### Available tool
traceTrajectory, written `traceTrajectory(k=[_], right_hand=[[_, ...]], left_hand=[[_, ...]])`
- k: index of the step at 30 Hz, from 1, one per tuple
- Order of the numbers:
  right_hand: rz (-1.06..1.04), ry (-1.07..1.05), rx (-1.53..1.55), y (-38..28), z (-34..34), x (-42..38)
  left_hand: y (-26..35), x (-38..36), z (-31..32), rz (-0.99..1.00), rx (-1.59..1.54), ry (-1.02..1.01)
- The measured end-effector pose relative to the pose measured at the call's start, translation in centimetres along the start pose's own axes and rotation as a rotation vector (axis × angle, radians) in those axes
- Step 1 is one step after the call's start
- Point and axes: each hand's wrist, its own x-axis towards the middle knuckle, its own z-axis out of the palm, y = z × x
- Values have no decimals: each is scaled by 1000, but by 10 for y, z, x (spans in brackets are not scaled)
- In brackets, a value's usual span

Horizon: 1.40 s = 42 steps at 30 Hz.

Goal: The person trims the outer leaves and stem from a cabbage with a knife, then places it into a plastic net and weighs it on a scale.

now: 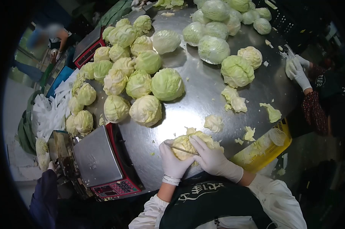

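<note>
A pale cabbage (183,145) with loosened outer leaves rests at the near edge of the steel table, between my two gloved hands. My left hand (172,160) is closed round its left side, the thumb low in front. From my right hand (212,158), a thin dark blade (183,149) crosses the cabbage towards my left fingertips. Its handle is hidden in my right hand, whose fingers touch the leaves. A small pale cabbage piece (214,123) lies just beyond. Several unwrapped cabbages, one a green cabbage (168,84), are grouped at the left.
A red-framed scale (98,156) stands left; another scale (89,45) is farther back. Wrapped cabbages (213,49) are piled at the back. A yellow crate (256,152) sits below the table's right edge. A co-worker's gloved hands (297,72) are at the right; another person works upper left.
</note>
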Motion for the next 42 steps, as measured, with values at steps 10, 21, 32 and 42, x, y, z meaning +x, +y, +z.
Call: traceTrajectory(k=[10,21,32,42], right_hand=[[-25,-66,202,30,-25,45],[221,25,453,37,-1,100],[-81,-5,397,-2,-17,49],[214,29,494,64,42,39]], left_hand=[[3,2,5,41,115,-53],[-18,-13,-7,146,126,-50],[-27,-59,-27,21,-104,28],[-75,-57,-33,-238,-650,-2]])
